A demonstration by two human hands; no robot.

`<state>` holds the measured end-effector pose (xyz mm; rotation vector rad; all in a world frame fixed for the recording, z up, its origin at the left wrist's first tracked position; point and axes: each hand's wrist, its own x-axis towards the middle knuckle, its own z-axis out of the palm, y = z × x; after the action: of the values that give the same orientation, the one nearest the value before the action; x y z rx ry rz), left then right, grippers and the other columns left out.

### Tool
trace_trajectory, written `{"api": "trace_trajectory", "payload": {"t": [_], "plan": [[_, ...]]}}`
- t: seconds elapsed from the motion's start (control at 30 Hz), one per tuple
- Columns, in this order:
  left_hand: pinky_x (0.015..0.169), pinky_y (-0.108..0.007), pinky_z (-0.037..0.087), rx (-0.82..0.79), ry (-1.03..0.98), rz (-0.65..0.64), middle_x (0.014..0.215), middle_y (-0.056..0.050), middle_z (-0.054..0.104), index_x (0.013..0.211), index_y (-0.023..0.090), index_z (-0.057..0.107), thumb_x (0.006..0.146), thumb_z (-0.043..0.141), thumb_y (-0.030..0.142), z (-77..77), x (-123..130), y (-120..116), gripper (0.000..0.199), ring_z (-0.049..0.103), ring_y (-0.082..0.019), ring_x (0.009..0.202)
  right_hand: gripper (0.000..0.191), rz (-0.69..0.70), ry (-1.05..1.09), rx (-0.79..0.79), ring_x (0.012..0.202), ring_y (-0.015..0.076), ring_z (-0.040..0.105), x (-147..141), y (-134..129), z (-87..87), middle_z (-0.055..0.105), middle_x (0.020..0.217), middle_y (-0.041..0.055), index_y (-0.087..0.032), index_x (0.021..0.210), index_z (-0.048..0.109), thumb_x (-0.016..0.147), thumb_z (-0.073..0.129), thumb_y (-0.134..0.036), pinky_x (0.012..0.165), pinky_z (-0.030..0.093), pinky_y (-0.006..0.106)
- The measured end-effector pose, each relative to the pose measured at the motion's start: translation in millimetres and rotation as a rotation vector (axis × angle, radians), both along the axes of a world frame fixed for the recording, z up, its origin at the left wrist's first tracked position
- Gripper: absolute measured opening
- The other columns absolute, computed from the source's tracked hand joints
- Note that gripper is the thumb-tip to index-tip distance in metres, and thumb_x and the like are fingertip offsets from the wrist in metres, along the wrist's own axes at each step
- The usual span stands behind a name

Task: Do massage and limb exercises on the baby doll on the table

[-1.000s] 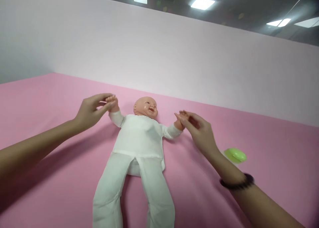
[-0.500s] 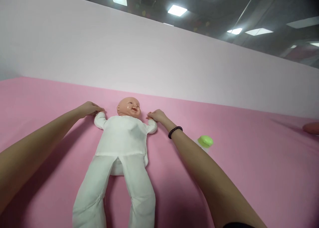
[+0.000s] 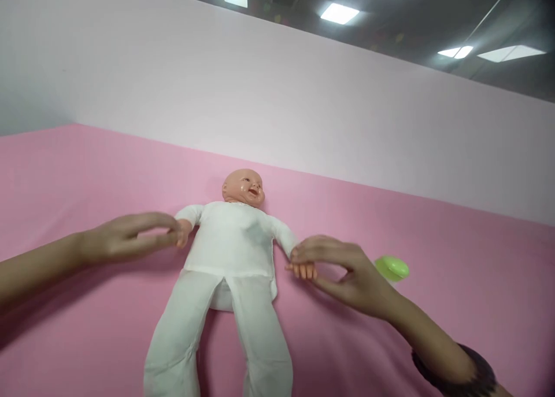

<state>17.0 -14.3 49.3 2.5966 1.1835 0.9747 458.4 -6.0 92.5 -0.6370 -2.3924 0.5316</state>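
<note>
A soft baby doll in a white cloth suit (image 3: 229, 241) lies on its back on a wide, flat pink surface (image 3: 65, 183). Its round, bald plastic head (image 3: 243, 188) is at the far end. Its legs run toward you and go out of view at the near edge. So the doll's long line goes from far to near, with the head leaning a little to the right. Its two arms stick out, one to each side.

Your left hand (image 3: 124, 239) comes in from the left. Your left fingers (image 3: 158, 222) are bent and reach the doll's small plastic left-side hand (image 3: 184, 233). You cannot tell if they really grip it.

Your right hand (image 3: 351, 278) comes in from the right. Your right fingers (image 3: 325, 244) curve over the doll's small plastic right-side hand (image 3: 303, 271), and your thumb (image 3: 333, 287) is below it. The hand is open like a letter C, and the grip looks loose, but you cannot tell for sure.

The doll's right-side hand is a bit nearer you than its left-side hand. A round green plastic thing (image 3: 392, 268) sits just beside your right hand, on the right.
</note>
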Motion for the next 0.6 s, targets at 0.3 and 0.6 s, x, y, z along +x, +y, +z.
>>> {"api": "trace_trajectory", "payload": {"t": [0.3,0.6], "plan": [[0.097,-0.032,0.062,-0.183,0.201,-0.261,0.112,-0.003,0.081,0.113,0.039,0.082,0.097,0.055,0.035,-9.6,-9,-24,0.031,0.076,-0.024,0.11,0.025,0.119,-0.187,0.113,0.099,0.0199,0.075,-1,-17,-28.8,0.08,0.103,0.005,-0.026,0.117,0.076,0.101,0.06,-0.017,0.09,0.062,0.035],[0.096,-0.041,0.06,-0.18,-0.598,0.401,0.112,-0.008,0.079,0.105,0.025,0.081,0.077,0.08,0.053,36.1,50,56,0.039,0.073,-0.027,0.106,0.026,-0.523,0.611,-0.329,0.108,0.0263,0.075,-36,89,-6.4,0.079,0.114,0.0096,-0.019,0.103,0.08,0.086,0.081,-0.039,0.096,0.062,0.041]]}}
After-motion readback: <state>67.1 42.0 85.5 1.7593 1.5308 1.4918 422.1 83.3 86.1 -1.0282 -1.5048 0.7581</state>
